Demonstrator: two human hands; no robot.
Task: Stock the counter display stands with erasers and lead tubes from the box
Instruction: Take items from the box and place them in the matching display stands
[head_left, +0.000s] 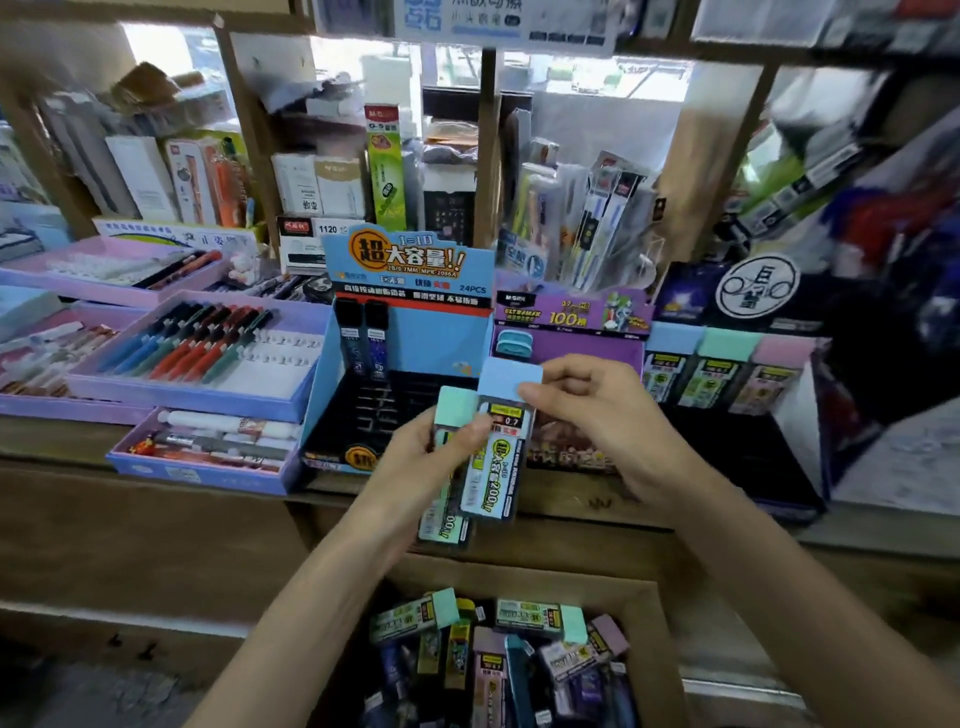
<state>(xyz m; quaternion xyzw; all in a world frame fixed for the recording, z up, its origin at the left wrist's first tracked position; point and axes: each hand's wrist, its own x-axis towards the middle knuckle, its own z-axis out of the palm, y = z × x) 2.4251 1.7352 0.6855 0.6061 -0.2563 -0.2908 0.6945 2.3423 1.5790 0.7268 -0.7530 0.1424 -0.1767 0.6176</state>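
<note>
Gripping a half-hidden green-capped tube (453, 409), left hand (418, 460) touches the blue-capped tube (493, 467) the right hand (595, 415) pinches.

Two flat lead cases are held at frame centre, slightly tilted: a blue-capped case (501, 447) in front and a green-capped case (451, 413) behind it to the left. Just above, the blue display stand (431, 338) holds two dark lead tubes (363, 343) upright at its upper left. At bottom centre, the cardboard box (519, 574) holds jumbled cases.

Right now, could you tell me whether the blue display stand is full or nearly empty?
Nearly empty: the blue display stand holds two lead tubes upright at its back left; the other visible slots are bare.
</note>
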